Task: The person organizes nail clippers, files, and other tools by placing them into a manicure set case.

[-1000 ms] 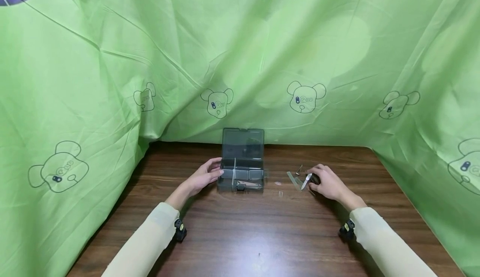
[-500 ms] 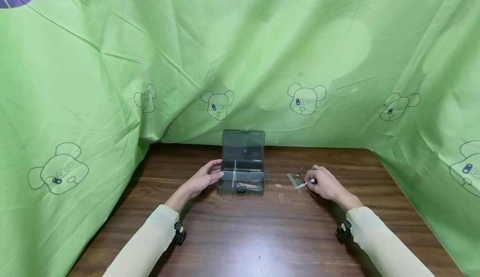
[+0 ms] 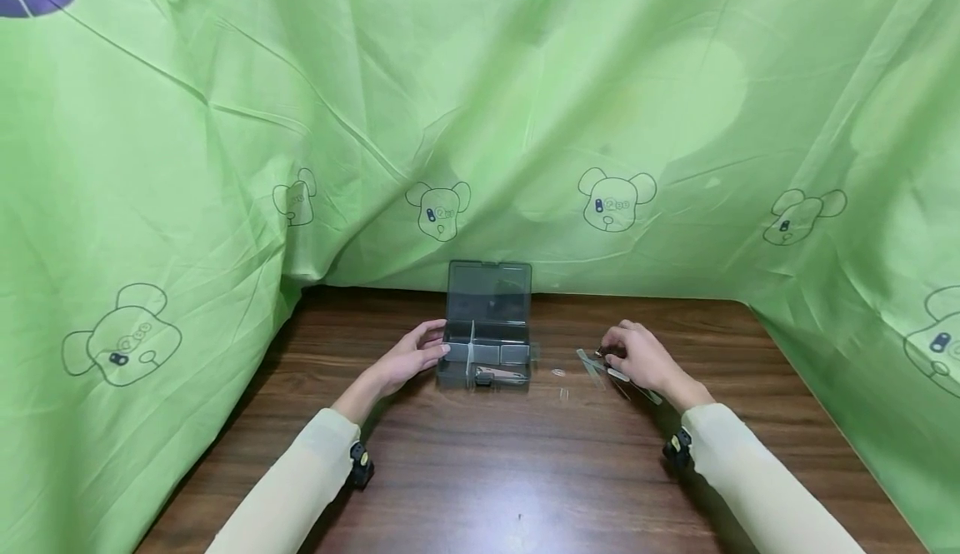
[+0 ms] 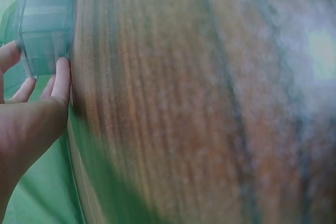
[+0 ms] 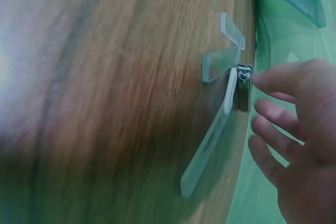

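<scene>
My left hand (image 3: 405,361) grips the left side of a smoky see-through compartment box (image 3: 501,354) with its lid raised. In the left wrist view, fingers wrap that box's corner (image 4: 44,51). My right hand (image 3: 641,361) is over small items right of the box, fingers loosely bent. In the right wrist view a metal nail clipper (image 5: 244,85) stands by a fingertip; whether they touch I cannot tell. Beside it lies a slim strip with a white end (image 5: 231,90) and a long clear part. Two clear flat pieces, one nearer (image 5: 218,65) and one farther (image 5: 231,29), lie alongside.
A flat pinkish tool (image 3: 501,373) lies in the box's front compartment. Between box and right hand are a small clear oval piece (image 3: 558,372) and tiny clear slips (image 3: 564,393). A green curtain (image 3: 637,271) hangs behind the wooden table (image 3: 450,471).
My right hand has put down the white-ended strip, which now lies under it, and has shifted left and slightly away, to the nail clipper. My left hand keeps its hold on the box.
</scene>
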A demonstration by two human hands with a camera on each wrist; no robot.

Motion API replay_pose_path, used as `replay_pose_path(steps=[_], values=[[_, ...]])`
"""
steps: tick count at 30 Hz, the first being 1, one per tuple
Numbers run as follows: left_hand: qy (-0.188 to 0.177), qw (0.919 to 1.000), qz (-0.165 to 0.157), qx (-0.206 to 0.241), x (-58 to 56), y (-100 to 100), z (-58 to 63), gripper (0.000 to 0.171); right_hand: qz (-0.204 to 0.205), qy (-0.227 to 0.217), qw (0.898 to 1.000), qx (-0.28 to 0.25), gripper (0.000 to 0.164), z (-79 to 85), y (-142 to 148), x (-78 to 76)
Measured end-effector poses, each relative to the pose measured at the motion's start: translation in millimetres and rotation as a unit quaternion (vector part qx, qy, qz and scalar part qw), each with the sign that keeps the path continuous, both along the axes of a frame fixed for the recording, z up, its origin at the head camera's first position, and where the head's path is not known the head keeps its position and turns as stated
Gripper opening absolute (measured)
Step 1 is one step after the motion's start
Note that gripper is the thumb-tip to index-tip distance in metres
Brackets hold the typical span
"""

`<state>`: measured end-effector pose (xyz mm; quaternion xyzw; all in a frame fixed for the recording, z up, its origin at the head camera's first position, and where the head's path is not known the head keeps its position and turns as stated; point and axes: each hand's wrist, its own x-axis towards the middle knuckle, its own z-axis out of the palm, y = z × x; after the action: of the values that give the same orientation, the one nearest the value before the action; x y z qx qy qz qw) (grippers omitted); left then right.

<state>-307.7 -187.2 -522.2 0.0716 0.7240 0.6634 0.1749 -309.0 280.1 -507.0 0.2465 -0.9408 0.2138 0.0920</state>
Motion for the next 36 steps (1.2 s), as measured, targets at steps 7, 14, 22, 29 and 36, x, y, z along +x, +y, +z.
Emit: replay_pose_path(steps=[7, 14, 22, 29, 36], values=[[0.002, 1.0, -0.003, 0.003, 1.1, -0.3, 0.2, 0.068, 0.002, -0.02, 0.999, 0.037, 0.032, -4.7, -6.3, -3.9], [-0.003, 1.0, 0.006, 0.0, 1.5, -0.4, -0.9, 0.067, -0.029, -0.026, 0.999, 0.026, 0.011, -6.5, -6.6, -5.3], [-0.002, 1.0, 0.001, 0.0, 1.1, -1.2, 1.3, 0.068, 0.003, -0.018, 0.999, -0.028, 0.013, -2.5, -16.9, -6.5], [0.0, 0.9999, -0.01, 0.007, 0.9, 0.4, 2.0, 0.069, 0.047, 0.023, 0.996, -0.077, 0.012, 15.3, -56.0, -3.9], [-0.002, 1.0, -0.005, 0.003, -0.3, -0.3, 0.4, 0.068, 0.106, 0.022, 0.987, -0.115, 0.014, 31.9, -110.6, 4.9]])
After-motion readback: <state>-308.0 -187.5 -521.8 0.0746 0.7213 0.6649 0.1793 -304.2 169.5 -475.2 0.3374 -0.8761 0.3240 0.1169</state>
